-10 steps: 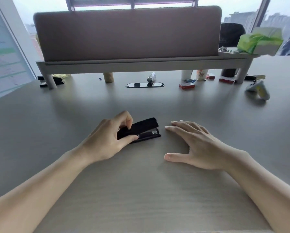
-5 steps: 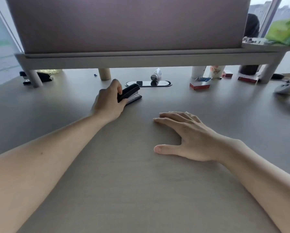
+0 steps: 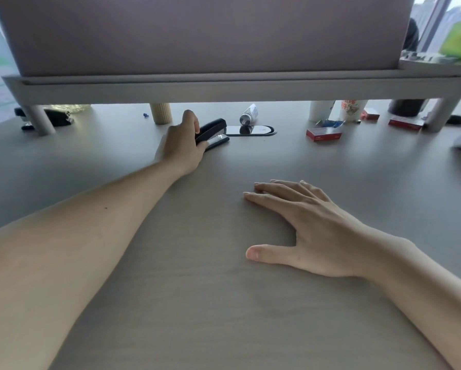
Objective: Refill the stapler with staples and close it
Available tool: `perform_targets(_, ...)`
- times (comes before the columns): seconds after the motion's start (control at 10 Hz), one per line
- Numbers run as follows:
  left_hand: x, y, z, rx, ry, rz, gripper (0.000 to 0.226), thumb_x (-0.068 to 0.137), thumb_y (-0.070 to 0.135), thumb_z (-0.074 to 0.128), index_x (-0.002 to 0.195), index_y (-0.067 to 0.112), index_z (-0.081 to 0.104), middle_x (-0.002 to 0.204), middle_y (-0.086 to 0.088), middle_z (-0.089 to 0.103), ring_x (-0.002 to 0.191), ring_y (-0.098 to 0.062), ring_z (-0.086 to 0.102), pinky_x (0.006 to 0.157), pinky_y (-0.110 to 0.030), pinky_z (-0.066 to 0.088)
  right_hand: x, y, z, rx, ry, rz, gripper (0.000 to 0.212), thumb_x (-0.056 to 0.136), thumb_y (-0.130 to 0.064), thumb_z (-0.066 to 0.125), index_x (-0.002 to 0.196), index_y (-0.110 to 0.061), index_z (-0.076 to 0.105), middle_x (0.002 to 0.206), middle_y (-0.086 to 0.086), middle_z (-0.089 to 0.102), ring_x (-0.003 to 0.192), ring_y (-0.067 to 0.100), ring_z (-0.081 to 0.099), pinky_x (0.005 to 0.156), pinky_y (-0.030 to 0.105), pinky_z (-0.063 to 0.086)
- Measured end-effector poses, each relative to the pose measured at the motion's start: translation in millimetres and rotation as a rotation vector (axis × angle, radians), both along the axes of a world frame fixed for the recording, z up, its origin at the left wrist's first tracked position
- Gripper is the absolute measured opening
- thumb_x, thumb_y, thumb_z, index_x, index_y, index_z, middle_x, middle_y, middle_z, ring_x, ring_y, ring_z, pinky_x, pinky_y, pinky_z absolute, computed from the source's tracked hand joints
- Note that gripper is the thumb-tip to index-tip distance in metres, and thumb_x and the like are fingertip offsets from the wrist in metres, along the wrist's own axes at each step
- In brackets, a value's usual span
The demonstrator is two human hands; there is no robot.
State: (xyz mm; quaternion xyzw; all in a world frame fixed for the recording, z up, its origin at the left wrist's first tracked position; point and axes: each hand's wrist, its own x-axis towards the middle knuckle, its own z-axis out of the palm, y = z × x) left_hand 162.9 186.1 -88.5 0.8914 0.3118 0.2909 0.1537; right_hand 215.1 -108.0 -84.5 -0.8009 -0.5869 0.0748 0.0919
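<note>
A black stapler lies on the grey desk far out in front of me, just under the edge of the raised shelf. My left hand is stretched out and wrapped around its rear end, thumb below and fingers over the top. The stapler's lid looks down, with the metal tip showing at the front. My right hand lies flat on the desk nearer to me, palm down, fingers spread, holding nothing. A red staple box sits at the right, under the shelf.
A grey shelf with a fabric divider spans the back on legs. Beneath it are a wooden post, a small tube, an oval cable port, paper cups, a second red box and another black stapler at the left.
My left hand has carried the stapler away from me, from the desk's middle to just below the shelf. My head has leaned forward. The right hand has stayed flat.
</note>
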Motion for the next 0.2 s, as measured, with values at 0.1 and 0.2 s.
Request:
perform_targets(0.1, -8.2, -6.7, 5.4, 0.019, -0.017, -0.046, 0.04, 0.093, 0.026, 0.073, 0.119, 0.007, 0.048, 0.107, -0.015, 0.064, 0.097, -0.038, 0.062, 0.078, -0.044, 0.05, -0.2, 0.0, 0.4, -0.003, 0.011, 0.008, 0.112, 0.064, -0.102, 0.021, 0.163, -0.051, 0.017, 0.171, -0.031, 0.012, 0.159, -0.005, 0.0, 0.133, 0.038, 0.0)
perform_targets(0.2, -30.8, -27.3, 8.4, 0.079, -0.123, -0.149, 0.044, 0.092, 0.034, 0.073, 0.125, 0.013, 0.053, 0.13, -0.01, 0.063, 0.118, -0.032, 0.061, 0.092, -0.038, 0.048, -0.6, -2.3, 1.7, -0.013, 0.007, 0.003, 0.112, 0.064, -0.102, 0.022, 0.163, -0.051, 0.018, 0.172, -0.028, 0.014, 0.16, -0.002, 0.001, 0.133, 0.038, 0.0)
